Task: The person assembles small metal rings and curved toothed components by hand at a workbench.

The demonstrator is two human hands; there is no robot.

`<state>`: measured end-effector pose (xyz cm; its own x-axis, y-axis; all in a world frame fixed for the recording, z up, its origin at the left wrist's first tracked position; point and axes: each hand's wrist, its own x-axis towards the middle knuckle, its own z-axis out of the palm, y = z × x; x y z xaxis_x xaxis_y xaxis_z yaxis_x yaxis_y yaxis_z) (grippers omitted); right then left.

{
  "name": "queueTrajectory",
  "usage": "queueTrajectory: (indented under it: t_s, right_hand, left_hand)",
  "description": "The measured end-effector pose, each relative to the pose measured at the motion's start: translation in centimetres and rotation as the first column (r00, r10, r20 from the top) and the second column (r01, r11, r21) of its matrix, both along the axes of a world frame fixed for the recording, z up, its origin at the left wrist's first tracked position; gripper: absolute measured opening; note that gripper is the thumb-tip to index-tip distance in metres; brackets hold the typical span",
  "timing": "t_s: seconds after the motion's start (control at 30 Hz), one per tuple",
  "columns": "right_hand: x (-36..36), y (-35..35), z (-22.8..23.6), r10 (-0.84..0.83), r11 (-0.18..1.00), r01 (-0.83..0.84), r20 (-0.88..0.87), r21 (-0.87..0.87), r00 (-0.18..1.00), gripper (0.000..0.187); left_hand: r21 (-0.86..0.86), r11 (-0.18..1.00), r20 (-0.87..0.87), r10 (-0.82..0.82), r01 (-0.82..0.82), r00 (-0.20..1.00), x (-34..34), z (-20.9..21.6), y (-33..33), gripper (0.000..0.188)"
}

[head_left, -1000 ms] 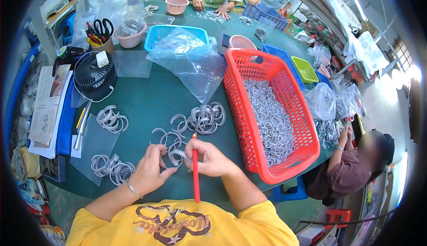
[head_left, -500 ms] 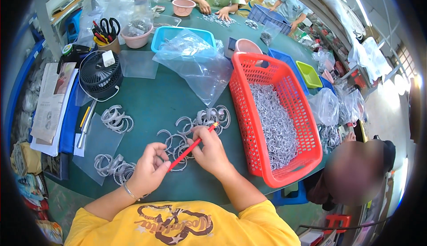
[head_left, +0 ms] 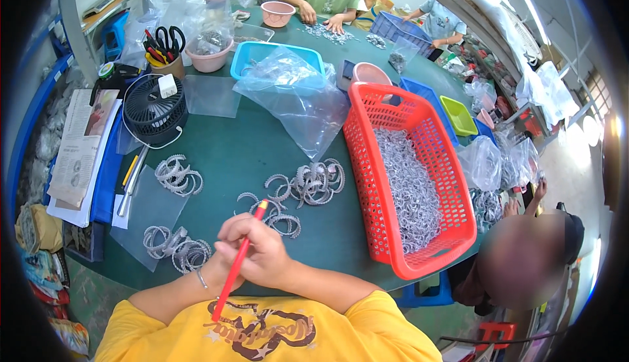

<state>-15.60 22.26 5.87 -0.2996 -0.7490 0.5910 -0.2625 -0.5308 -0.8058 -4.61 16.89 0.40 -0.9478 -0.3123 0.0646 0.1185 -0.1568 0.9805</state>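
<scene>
A red pencil-like stick (head_left: 229, 285) with a yellowish tip slants upward in front of my shirt. My right hand (head_left: 261, 249) is closed around it, the tip rising above the fingers. Behind that hand lies my left hand (head_left: 216, 274), with a bracelet at its wrist; its fingers are hidden. Just beyond my hands, grey toothed open rings (head_left: 283, 224) rest on the green table, and a larger cluster of such rings (head_left: 318, 182) lies farther right. To the left are two more groups, one upper (head_left: 178, 176) and one lower (head_left: 189, 254).
At right stands a red perforated basket (head_left: 362, 185) heaped with small grey rings (head_left: 407, 195). A black fan (head_left: 155, 108), a cup of scissors (head_left: 171, 67) and a teal tray (head_left: 240, 67) stand farther back. Other people work across the table and at right.
My hands have come together, nearer my body. The red stick has swung to a steeper angle in my right hand, and my left hand has slipped behind the right.
</scene>
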Motion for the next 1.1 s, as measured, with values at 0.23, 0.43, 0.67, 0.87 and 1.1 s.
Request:
queueTrajectory:
  t_s: [0.23, 0.43, 0.67, 0.87, 1.1]
  right_hand:
    - [2.2, -1.4, -0.8, -0.102, 0.995, 0.098, -0.224, -0.029, 0.969, 0.022]
    - [1.8, -1.8, -0.6, -0.188, 0.974, 0.162, -0.16, -0.16, 0.969, 0.022]
    - [-0.5, -2.2, -0.6, -0.327, 0.922, 0.303, -0.068, -0.241, 0.942, 0.024]
    - [-0.3, -1.1, -0.3, -0.072, 0.975, 0.027, -0.193, -0.222, 0.979, 0.024]
    - [-0.7, -0.6, -0.5, 0.108, 0.987, -0.12, -0.12, -0.105, 0.987, 0.024]
  left_hand:
    - [-0.429, 0.899, -0.045, 0.075, -0.087, 0.996, 0.3, 0.3, -0.1, 0.031]
    - [-0.769, 0.617, -0.127, 0.111, -0.168, 0.986, 0.5, 1.1, -0.1, 0.033]
    - [-0.076, 0.993, 0.033, 0.099, -0.096, 0.995, 0.1, 1.2, -0.2, 0.042]
    - [0.131, 0.976, -0.043, 0.183, -0.176, 0.982, -0.4, 1.5, 0.0, 0.027]
    - [0.759, 0.593, 0.083, 0.32, -0.268, 0.944, -0.9, 3.2, 0.0, 0.033]
